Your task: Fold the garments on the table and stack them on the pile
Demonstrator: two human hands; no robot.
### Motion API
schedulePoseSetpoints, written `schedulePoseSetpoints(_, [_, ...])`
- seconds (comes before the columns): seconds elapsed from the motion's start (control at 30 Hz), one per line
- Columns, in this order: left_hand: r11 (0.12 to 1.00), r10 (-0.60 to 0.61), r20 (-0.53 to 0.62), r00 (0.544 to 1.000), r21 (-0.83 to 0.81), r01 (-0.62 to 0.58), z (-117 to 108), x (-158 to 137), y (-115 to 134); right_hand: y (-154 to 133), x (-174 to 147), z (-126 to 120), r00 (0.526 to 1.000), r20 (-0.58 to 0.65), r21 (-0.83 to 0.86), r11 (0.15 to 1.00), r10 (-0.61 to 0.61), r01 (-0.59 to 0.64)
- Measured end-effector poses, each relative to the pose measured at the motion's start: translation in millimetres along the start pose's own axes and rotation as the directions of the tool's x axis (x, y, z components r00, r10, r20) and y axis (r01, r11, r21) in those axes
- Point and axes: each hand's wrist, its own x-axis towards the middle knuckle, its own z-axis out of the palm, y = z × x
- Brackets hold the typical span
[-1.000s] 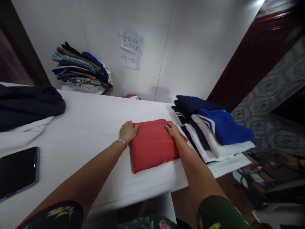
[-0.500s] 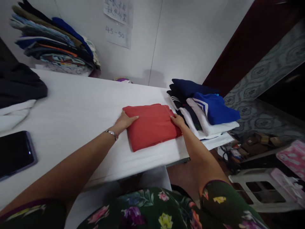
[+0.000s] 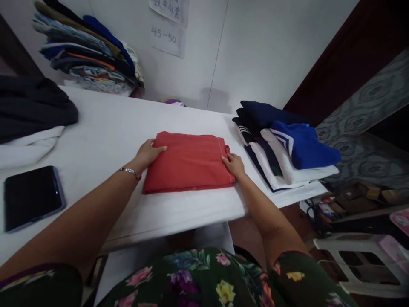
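Note:
A folded red garment [image 3: 188,164] lies flat on the white-covered table [image 3: 105,115], with pale stitching along its right side. At its left edge, my left hand [image 3: 148,153] grips it, thumb on top and the other fingers mostly hidden at the edge. My right hand [image 3: 234,165] holds the right edge, fingertips curled on the cloth. To the right of the garment, apart from it, stands a pile of folded clothes [image 3: 303,147] in blue, white, black and navy.
A black phone [image 3: 33,198] and dark cloth [image 3: 32,108] lie on the left. Behind them rises a stack of folded clothes [image 3: 86,51]. Paper signs [image 3: 168,38] hang on the wall. A white plastic stool [image 3: 361,260] stands below right.
Both hands have shifted the red garment left, away from the clothes pile, and it has turned slightly. Its right edge lies flatter. The camera view has swung a little left.

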Motion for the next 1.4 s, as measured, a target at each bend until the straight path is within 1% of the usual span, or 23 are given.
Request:
schedulePoseSetpoints(0.23, [0.998,0.039,0.009,0.999,0.056,-0.040,3.3,0.3,-5.2,4.1,1.5,-2.9,0.999,0.016,0.024,0.999,-0.045,0.045])
schedulePoseSetpoints(0.4, [0.993,0.085,0.039,0.996,0.081,-0.088,1.6,4.3,-14.5,9.3,8.0,-3.5,0.996,0.042,0.119,0.990,-0.084,0.079])
schedulePoseSetpoints(0.47, [0.989,0.089,0.064,0.994,0.114,-0.095,-0.7,9.5,-17.0,10.5,16.0,-2.2,0.994,0.010,0.173,0.979,-0.110,0.107])
schedulePoseSetpoints(0.53, [0.973,0.102,0.107,0.989,0.194,-0.122,-3.8,18.3,-14.8,8.1,28.7,-0.1,0.985,-0.046,0.234,0.956,-0.169,0.175])
schedulePoseSetpoints(0.6, [0.934,0.163,0.134,0.977,0.299,-0.197,-5.2,30.5,-6.9,1.0,46.5,2.8,0.968,-0.109,0.296,0.923,-0.224,0.247])
schedulePoseSetpoints(0.7, [0.836,0.300,0.175,0.938,0.425,-0.347,1.4,52.5,13.1,-17.1,81.1,7.4,0.955,-0.142,0.360,0.885,-0.261,0.295])
schedulePoseSetpoints(0.77, [0.769,0.342,0.253,0.905,0.479,-0.424,11.6,66.5,27.8,-30.6,105.9,9.3,0.958,-0.092,0.369,0.884,-0.271,0.286])
schedulePoseSetpoints(0.83, [0.718,0.314,0.363,0.878,0.514,-0.469,23.1,78.2,40.3,-41.7,128.4,9.5,0.962,0.013,0.340,0.906,-0.271,0.251])
schedulePoseSetpoints(0.9, [0.683,0.247,0.468,0.848,0.537,-0.495,32.5,86.5,48.7,-48.6,145.4,8.5,0.954,0.134,0.288,0.932,-0.268,0.221])
schedulePoseSetpoints(0.93, [0.666,0.225,0.500,0.836,0.547,-0.507,35.8,89.4,51.2,-50.2,151.4,8.1,0.946,0.182,0.265,0.940,-0.268,0.215])
schedulePoseSetpoints(1.0, [0.633,0.242,0.529,0.813,0.549,-0.546,39.8,92.7,53.0,-49.7,158.3,8.3,0.928,0.229,0.243,0.940,-0.294,0.238])
schedulePoseSetpoints(1.07, [0.607,0.310,0.529,0.790,0.529,-0.593,41.1,93.3,51.6,-45.5,159.7,11.2,0.919,0.195,0.248,0.924,-0.342,0.291])
schedulePoseSetpoints(1.17, [0.585,0.408,0.517,0.752,0.484,-0.650,40.8,90.4,47.5,-36.1,156.8,18.9,0.900,0.050,0.278,0.872,-0.433,0.404])
schedulePoseSetpoints(1.23, [0.564,0.463,0.506,0.727,0.465,-0.683,39.4,87.2,45.3,-30.4,154.1,23.5,0.866,-0.048,0.297,0.821,-0.497,0.488])
schedulePoseSetpoints(1.3, [0.539,0.518,0.502,0.693,0.438,-0.720,37.0,83.5,44.0,-26.3,151.4,25.0,0.825,-0.110,0.298,0.774,-0.554,0.559])
schedulePoseSetpoints(1.4, [0.502,0.591,0.514,0.622,0.370,-0.782,31.7,78.8,43.3,-22.8,146.8,20.9,0.777,-0.118,0.255,0.737,-0.619,0.626])
